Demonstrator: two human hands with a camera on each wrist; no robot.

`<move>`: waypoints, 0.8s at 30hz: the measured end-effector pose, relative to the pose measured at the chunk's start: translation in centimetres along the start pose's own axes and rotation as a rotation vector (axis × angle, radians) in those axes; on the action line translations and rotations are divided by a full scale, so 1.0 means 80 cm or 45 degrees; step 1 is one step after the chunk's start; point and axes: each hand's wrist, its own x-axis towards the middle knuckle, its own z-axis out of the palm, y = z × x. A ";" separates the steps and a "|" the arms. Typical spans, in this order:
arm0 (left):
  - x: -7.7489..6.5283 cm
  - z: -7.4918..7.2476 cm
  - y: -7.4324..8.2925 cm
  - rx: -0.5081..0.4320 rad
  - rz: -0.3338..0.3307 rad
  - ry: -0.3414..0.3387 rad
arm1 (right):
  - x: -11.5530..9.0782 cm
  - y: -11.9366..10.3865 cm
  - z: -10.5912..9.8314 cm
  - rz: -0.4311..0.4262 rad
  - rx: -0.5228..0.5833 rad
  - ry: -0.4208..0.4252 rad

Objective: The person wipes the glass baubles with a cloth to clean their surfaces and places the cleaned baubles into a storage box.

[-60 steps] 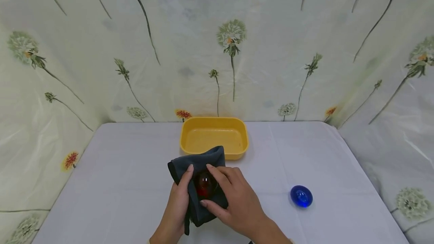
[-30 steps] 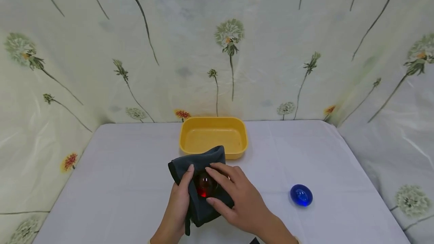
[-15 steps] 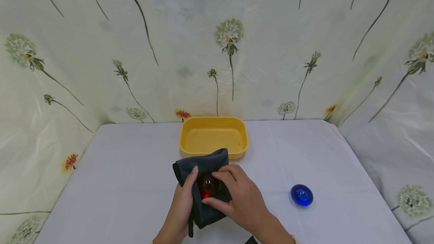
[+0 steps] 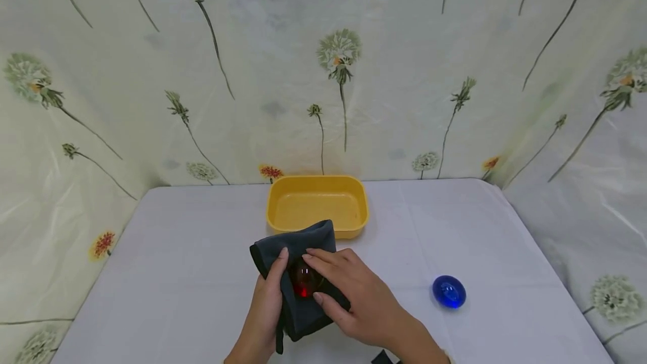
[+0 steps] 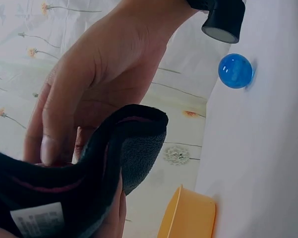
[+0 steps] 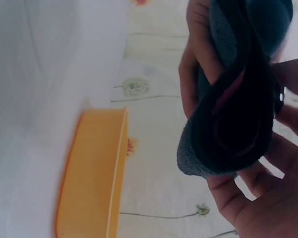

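Observation:
A folded dark blue-grey cloth (image 4: 313, 310) with black edging is held in my left hand (image 4: 263, 302), its thumb lying over the front. A white tag (image 5: 38, 220) shows on the cloth in the left wrist view. On the cloth sits a clear red glass ball (image 4: 303, 282), partly covered by my right hand (image 4: 361, 296). That hand's fingertips are at the ball's upper edge and its thumb at the lower right. The wrist views show the right fingers bent toward the cloth, with most of the ball hidden.
A yellow plastic tray (image 4: 317, 233) stands behind the hands, near the table's back edge. To the right, a blue glass ball (image 4: 449, 291) rests on the white-covered table (image 4: 192, 274). Flower-printed sheeting (image 4: 273, 72) encloses the back and sides.
The right fingers and thumb shift over the red ball, drawn closer around it half a second ago and flatter now. The cloth moves slightly left. Tray and blue ball stay put.

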 end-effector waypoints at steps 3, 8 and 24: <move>0.000 0.000 0.000 -0.037 -0.009 -0.025 | 0.000 0.000 -0.003 0.034 0.015 -0.020; 0.000 0.000 -0.001 -0.070 -0.007 -0.047 | 0.002 -0.001 -0.001 0.031 0.015 0.040; -0.002 0.008 0.001 -0.008 -0.013 -0.023 | 0.005 -0.004 0.018 -0.005 -0.307 0.340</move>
